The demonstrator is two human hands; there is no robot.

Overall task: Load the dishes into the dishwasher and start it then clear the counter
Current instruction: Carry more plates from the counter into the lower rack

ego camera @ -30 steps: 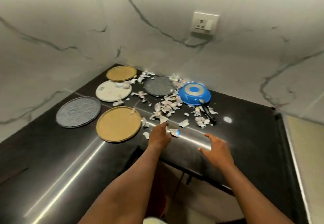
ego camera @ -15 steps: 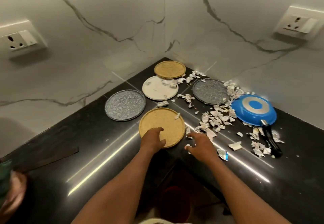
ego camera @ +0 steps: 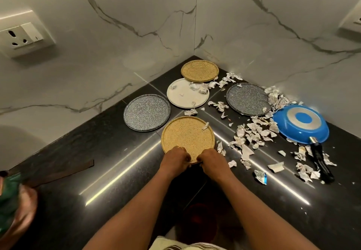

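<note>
Five flat plates lie on the black counter in the corner. Nearest me is a tan speckled plate; my left hand and my right hand both grip its near rim, fingers curled over the edge. Behind it lie a grey speckled plate, a white plate with paper scraps on it, a second tan plate in the corner, and another grey plate. A blue pan lies upside down at the right, its black handle pointing toward me.
Torn paper scraps litter the counter between the plates and the pan, with a small foil wrapper nearer me. Marble walls meet at the corner, each with a socket. Another person's hand and green sleeve show at the left edge.
My view swung left toward the corner. Both hands moved from the scraps to the near tan plate and now grip its rim together.
</note>
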